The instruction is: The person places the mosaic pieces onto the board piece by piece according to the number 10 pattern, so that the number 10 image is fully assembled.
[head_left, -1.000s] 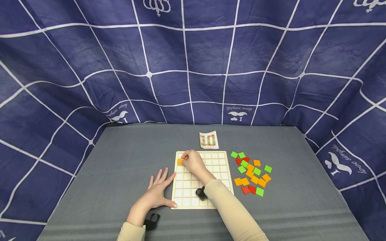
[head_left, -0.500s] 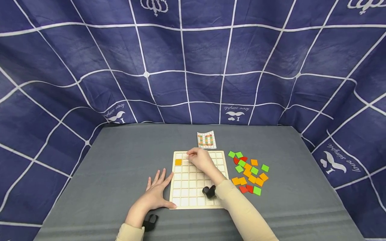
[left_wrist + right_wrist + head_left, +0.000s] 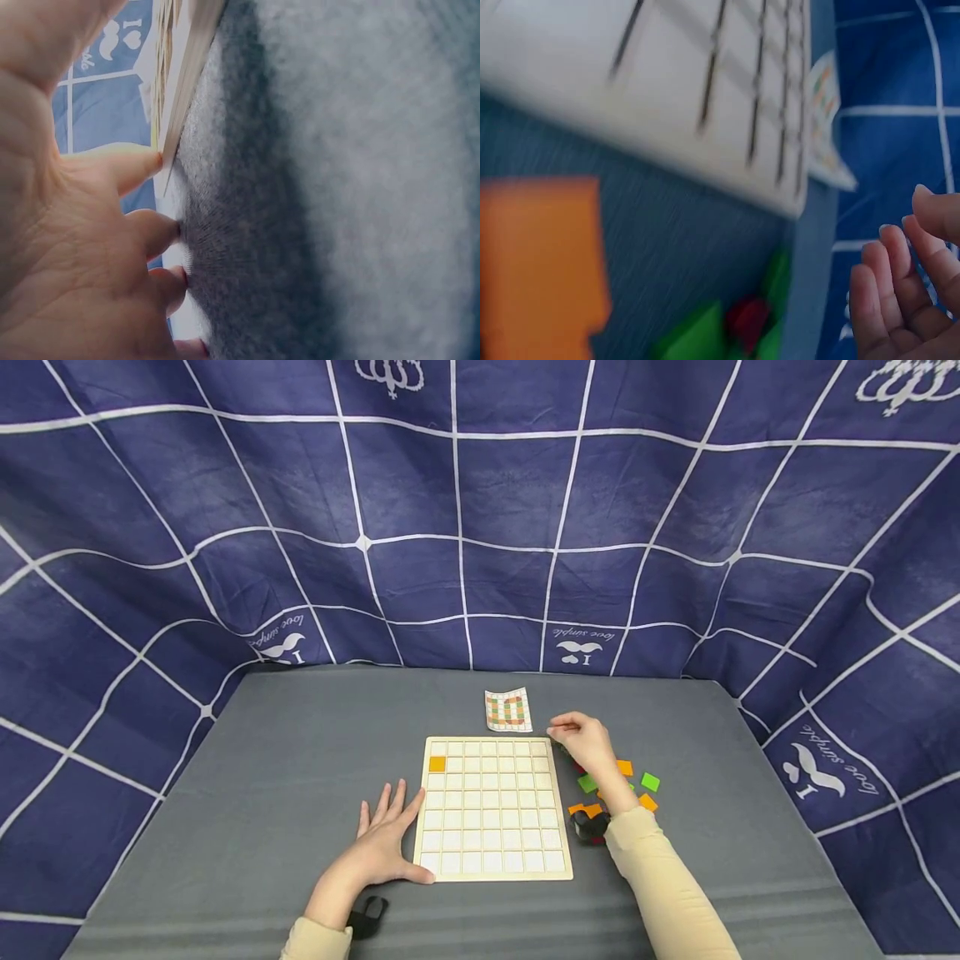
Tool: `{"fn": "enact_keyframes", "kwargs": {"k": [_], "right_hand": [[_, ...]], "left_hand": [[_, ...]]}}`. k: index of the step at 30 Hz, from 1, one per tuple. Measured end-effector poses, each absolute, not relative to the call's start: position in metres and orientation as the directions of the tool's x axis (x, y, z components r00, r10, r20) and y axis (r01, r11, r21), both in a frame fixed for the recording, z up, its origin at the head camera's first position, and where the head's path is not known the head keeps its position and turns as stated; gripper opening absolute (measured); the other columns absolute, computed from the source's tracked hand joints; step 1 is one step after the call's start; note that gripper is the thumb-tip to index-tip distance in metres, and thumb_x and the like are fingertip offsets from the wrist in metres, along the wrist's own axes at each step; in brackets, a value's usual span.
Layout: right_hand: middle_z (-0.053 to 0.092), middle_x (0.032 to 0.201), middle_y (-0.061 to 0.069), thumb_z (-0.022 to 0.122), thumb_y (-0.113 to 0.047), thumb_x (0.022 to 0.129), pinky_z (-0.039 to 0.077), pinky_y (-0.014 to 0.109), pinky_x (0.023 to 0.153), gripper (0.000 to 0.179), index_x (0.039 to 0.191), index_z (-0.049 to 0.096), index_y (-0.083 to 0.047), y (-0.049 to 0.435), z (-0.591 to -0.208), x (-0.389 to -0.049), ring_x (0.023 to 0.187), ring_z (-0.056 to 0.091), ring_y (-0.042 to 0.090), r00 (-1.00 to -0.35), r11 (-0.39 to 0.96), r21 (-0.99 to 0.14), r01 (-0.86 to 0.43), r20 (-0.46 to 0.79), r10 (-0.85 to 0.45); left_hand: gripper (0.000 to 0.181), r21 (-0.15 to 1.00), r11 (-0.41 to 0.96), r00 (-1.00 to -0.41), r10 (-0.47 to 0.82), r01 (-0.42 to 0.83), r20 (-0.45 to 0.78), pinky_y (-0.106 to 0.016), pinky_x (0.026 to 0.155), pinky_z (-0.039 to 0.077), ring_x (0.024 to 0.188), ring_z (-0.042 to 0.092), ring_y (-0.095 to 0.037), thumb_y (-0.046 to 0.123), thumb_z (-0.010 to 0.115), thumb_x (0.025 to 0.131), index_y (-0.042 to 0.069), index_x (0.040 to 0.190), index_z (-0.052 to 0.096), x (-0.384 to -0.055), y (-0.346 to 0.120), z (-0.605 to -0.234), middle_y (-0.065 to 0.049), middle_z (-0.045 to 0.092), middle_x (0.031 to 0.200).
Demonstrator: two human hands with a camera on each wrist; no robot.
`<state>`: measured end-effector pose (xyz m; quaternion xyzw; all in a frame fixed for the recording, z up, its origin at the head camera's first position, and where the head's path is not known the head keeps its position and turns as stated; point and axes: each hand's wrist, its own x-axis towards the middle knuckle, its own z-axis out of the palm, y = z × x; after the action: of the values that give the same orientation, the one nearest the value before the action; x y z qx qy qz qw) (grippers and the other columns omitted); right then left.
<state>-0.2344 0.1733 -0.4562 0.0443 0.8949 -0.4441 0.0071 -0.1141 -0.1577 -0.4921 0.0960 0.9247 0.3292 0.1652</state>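
Note:
A pale wooden grid board (image 3: 491, 810) lies flat on the grey table. One orange square tile (image 3: 437, 764) sits in its leftmost column, second row from the top. My left hand (image 3: 381, 852) rests at the board's left side, fingers spread, thumb at the near left corner; in the left wrist view, fingertips touch the cloth and the board's edge. My right hand (image 3: 588, 745) is above the board's far right corner, beside the loose tiles. In the right wrist view its fingers (image 3: 889, 277) are loosely bent with nothing between them.
Green tiles (image 3: 650, 782), orange tiles (image 3: 648, 802) and red pieces are scattered right of the board, partly hidden by my right arm. A printed pattern card (image 3: 508, 710) lies behind the board. A blue checked curtain (image 3: 510, 577) rises behind the table.
My right hand has let go of the orange tile, which stays in the grid, and has moved right across the board toward the loose tiles. The left hand keeps its place.

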Motion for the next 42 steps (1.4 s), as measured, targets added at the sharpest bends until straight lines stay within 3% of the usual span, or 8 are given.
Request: {"fn": "enact_keyframes", "kwargs": {"k": [6, 12, 17, 28, 34, 42], "right_hand": [[0.069, 0.112, 0.018, 0.072, -0.019, 0.09, 0.054, 0.044, 0.086, 0.028, 0.113, 0.071, -0.003, 0.2, -0.473, -0.234, 0.101, 0.064, 0.034, -0.995, 0.709, -0.698, 0.099, -0.076, 0.064], [0.06, 0.126, 0.022, 0.075, -0.019, 0.087, 0.042, 0.055, 0.103, 0.036, 0.117, 0.069, -0.002, 0.214, -0.484, -0.234, 0.12, 0.05, 0.041, -0.994, 0.764, -0.639, 0.09, -0.11, 0.025], [0.057, 0.13, 0.022, 0.076, -0.023, 0.086, 0.04, 0.055, 0.1, 0.041, 0.121, 0.068, -0.002, 0.216, -0.487, -0.237, 0.122, 0.04, 0.041, -0.99, 0.784, -0.615, 0.09, -0.138, 0.005], [0.059, 0.12, 0.021, 0.08, -0.023, 0.083, 0.036, 0.056, 0.096, 0.033, 0.108, 0.07, -0.003, 0.207, -0.489, -0.241, 0.115, 0.043, 0.041, -0.994, 0.831, -0.55, 0.076, -0.105, 0.022], [0.066, 0.102, 0.016, 0.081, -0.019, 0.081, 0.036, 0.052, 0.092, 0.026, 0.097, 0.068, -0.004, 0.203, -0.486, -0.241, 0.113, 0.048, 0.039, -0.997, 0.841, -0.538, 0.063, -0.067, 0.032], [0.07, 0.093, 0.011, 0.08, -0.015, 0.082, 0.037, 0.051, 0.092, 0.02, 0.095, 0.068, -0.006, 0.202, -0.484, -0.241, 0.1, 0.056, 0.034, -0.999, 0.841, -0.539, 0.032, -0.018, 0.027]], "left_hand": [[0.131, 0.647, 0.76, -0.928, 0.281, 0.06, -0.244, -0.068, 0.113, -0.016, 0.151, -0.01, -0.045, 0.045, 0.095, 0.052, 0.01, 0.157, 0.025, -0.112, -0.157, -0.494, -0.024, 0.001, 0.164], [0.132, 0.637, 0.768, -0.928, 0.28, 0.063, -0.245, -0.068, 0.114, -0.014, 0.151, -0.009, -0.045, 0.046, 0.095, 0.051, 0.011, 0.157, 0.025, -0.113, -0.157, -0.496, -0.024, 0.002, 0.164], [0.131, 0.644, 0.763, -0.926, 0.284, 0.06, -0.25, -0.068, 0.114, -0.015, 0.151, -0.009, -0.044, 0.047, 0.094, 0.052, 0.011, 0.157, 0.024, -0.113, -0.158, -0.498, -0.023, 0.0, 0.164], [0.132, 0.639, 0.768, -0.934, 0.264, 0.052, -0.241, -0.068, 0.114, -0.013, 0.151, -0.007, -0.044, 0.046, 0.095, 0.05, 0.011, 0.157, 0.026, -0.114, -0.157, -0.5, -0.023, 0.002, 0.164], [0.132, 0.627, 0.778, -0.938, 0.25, 0.046, -0.241, -0.068, 0.115, -0.012, 0.151, -0.005, -0.045, 0.046, 0.095, 0.049, 0.011, 0.156, 0.027, -0.114, -0.155, -0.498, -0.023, 0.004, 0.164], [0.131, 0.623, 0.781, -0.936, 0.254, 0.048, -0.245, -0.068, 0.115, -0.012, 0.151, -0.006, -0.044, 0.045, 0.095, 0.051, 0.011, 0.157, 0.026, -0.114, -0.155, -0.495, -0.023, 0.003, 0.164]]}}
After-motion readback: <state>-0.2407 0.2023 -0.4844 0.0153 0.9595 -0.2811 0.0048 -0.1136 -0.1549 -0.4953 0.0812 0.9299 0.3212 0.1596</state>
